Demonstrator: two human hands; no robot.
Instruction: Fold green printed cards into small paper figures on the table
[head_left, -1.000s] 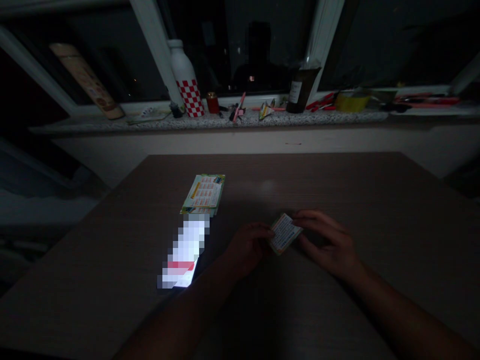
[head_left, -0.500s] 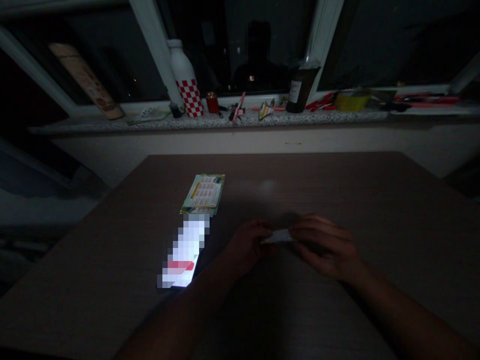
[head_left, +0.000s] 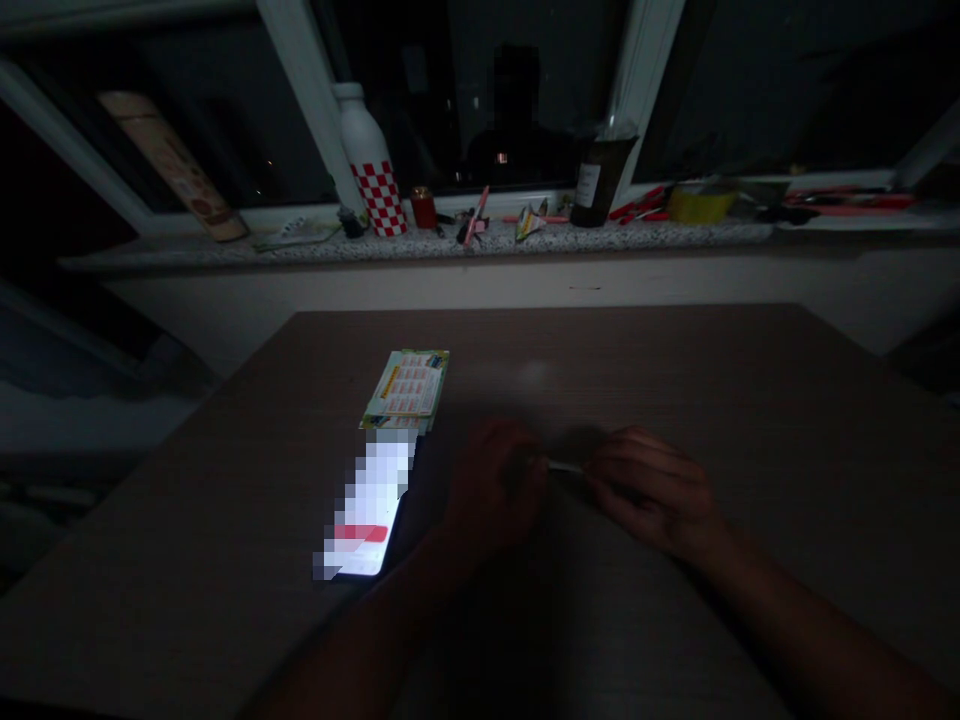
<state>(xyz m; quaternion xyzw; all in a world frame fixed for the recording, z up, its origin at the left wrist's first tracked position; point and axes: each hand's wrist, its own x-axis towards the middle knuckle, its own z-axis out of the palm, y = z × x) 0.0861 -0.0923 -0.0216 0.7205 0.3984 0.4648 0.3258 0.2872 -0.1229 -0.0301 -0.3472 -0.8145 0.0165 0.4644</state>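
One thin, pale, flat card showed edge-on between the bare right hand, which pinched its right end between thumb and fingers, and the bare left hand, half-curled at its left end, too dark to tell whether it gripped. On the brown wood-grain table, pale-green printed cards lay stacked beyond a glowing, black-edged rectangular phone.

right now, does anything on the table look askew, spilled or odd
Slightly askew: the stacked printed cards beyond the phone don't line up; an underlying edge shows on the near side. I see no spill, though dim light could hide one.
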